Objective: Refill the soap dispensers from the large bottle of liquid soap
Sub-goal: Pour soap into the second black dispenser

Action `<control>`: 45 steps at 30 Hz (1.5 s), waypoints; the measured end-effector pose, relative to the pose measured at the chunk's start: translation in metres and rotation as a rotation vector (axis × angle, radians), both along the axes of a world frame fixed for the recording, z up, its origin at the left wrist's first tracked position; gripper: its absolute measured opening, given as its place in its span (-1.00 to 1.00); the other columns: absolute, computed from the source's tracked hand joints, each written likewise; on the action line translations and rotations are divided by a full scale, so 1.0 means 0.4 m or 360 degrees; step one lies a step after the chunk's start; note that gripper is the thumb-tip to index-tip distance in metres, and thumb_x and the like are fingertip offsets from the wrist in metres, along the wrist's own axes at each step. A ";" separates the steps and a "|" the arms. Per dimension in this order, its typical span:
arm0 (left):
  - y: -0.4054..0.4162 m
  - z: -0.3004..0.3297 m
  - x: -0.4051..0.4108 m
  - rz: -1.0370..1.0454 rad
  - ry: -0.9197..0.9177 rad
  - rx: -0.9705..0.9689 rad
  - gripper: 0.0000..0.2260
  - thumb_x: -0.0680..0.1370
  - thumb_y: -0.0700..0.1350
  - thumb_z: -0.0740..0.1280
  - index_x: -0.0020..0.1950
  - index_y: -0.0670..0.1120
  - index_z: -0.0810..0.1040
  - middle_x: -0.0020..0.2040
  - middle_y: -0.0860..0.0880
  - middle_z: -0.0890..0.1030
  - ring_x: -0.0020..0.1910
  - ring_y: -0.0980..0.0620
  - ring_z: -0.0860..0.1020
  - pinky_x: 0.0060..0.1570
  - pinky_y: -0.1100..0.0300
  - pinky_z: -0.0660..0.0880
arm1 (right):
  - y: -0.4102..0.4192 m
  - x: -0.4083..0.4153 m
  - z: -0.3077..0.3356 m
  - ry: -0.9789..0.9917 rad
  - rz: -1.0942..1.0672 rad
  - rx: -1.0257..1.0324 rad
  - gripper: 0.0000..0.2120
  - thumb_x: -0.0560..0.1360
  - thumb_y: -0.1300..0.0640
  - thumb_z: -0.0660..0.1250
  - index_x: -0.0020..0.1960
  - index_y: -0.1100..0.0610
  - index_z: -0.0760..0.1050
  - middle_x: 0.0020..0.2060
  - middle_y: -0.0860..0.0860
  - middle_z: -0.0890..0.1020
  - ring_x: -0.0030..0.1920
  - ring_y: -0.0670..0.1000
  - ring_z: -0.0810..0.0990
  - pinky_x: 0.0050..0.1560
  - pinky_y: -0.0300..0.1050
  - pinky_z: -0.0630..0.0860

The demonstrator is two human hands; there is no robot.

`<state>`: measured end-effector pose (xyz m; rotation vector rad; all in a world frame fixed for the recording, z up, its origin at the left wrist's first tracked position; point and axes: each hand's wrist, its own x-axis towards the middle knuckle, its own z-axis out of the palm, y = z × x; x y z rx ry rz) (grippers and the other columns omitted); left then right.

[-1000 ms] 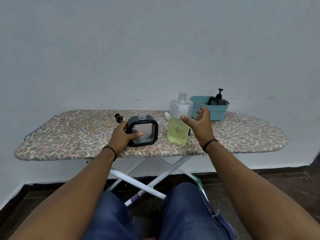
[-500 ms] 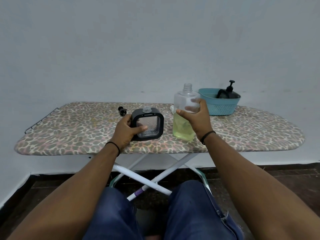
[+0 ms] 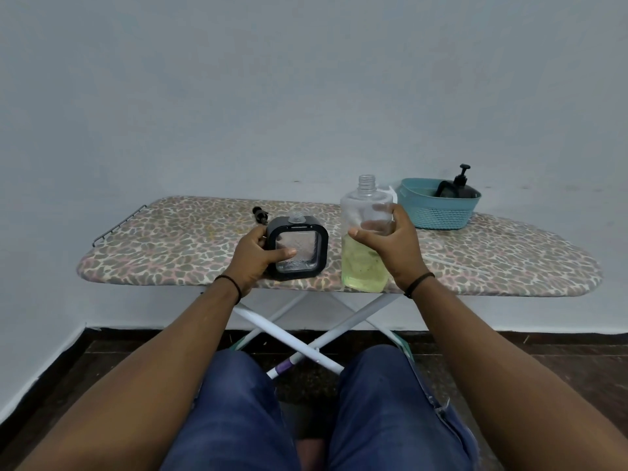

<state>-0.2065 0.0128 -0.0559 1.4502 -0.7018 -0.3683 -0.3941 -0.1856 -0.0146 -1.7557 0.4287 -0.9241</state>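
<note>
Bottle [image 3: 366, 232], uncapped and about half full of yellow soap, stands at the near edge of the ironing board [image 3: 176, 246], the right hand [image 3: 394, 249] wrapped around its middle. Just left, the left hand [image 3: 253, 256] grips the square black dispenser [image 3: 299, 248], neck open. Farther back lie a black pump [image 3: 260, 215] and, far right, a teal basket [image 3: 438, 207] holding another pump dispenser [image 3: 460, 188].
</note>
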 end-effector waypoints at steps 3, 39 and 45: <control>0.027 0.007 -0.023 -0.0032 -0.0075 0.0024 -0.67 0.39 -0.27 0.58 0.08 -0.07 0.60 -0.08 0.00 0.65 -0.10 0.07 0.66 -0.09 0.14 0.65 | 0.036 -0.025 0.000 -0.0001 0.0078 -0.0023 -0.25 0.15 -0.16 0.63 0.25 0.02 0.45 -0.05 0.08 0.69 -0.04 0.00 0.71 -0.01 0.01 0.65; 0.217 -0.075 -0.134 -0.0347 -0.0314 0.0335 -0.53 0.37 -0.21 0.57 0.25 -0.20 0.55 0.15 -0.21 0.66 0.08 0.05 0.66 0.07 0.24 0.57 | 0.118 -0.186 -0.146 0.0765 0.0400 -0.0698 0.08 0.21 -0.23 0.61 0.52 -0.40 0.01 0.23 -0.08 0.56 0.05 -0.16 0.53 0.08 -0.26 0.50; 0.220 -0.084 -0.125 -0.0325 -0.0303 0.0369 -0.57 0.42 -0.29 0.56 0.25 -0.21 0.55 0.14 -0.20 0.67 0.07 0.03 0.67 0.07 0.22 0.58 | 0.109 -0.184 -0.157 0.0874 0.0375 -0.0897 -0.01 0.27 -0.25 0.56 0.53 -0.19 0.08 0.07 -0.07 0.57 -0.01 -0.09 0.58 -0.01 -0.12 0.55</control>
